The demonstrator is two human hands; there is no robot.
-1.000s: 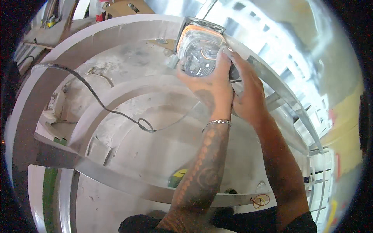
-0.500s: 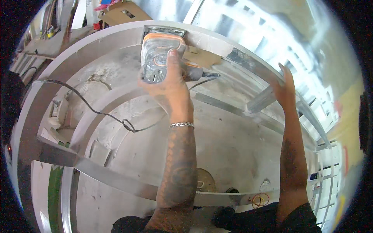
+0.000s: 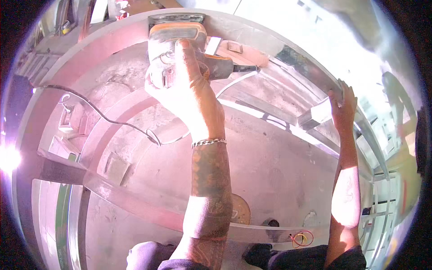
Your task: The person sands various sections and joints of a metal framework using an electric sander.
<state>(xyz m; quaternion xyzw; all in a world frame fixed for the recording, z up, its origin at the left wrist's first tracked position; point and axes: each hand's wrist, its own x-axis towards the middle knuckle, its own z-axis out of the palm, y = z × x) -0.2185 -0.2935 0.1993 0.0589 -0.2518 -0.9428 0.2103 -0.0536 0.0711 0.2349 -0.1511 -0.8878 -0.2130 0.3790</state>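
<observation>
My left hand [image 3: 182, 85] wraps around a dusty grey-and-orange power sander [image 3: 177, 33], its thumb lying along the top. The sander's pad sits against the inner face of a curved metal frame [image 3: 108, 33] at the far side. From the tool's right end runs a cable [image 3: 240, 81], which loops across to the left. Farther right, my right hand [image 3: 344, 105] grips the far rail of the same frame, fingers over its outer edge and thumb on the near side. A chain bracelet [image 3: 209, 142] circles my left wrist.
Crossbars [image 3: 315, 114] join the frame's outer and inner curves. Red and yellow wire loops [image 3: 301, 239] hang at the near rail. A round brownish disc [image 3: 240, 210] lies on the dusty floor. Intense white glare [image 3: 9, 159] shows at the far left.
Strong light now floods the scene, with glare at the left. The sander appears slightly farther up and left as the view shifts. My right hand's raised fingers have come down around the rail.
</observation>
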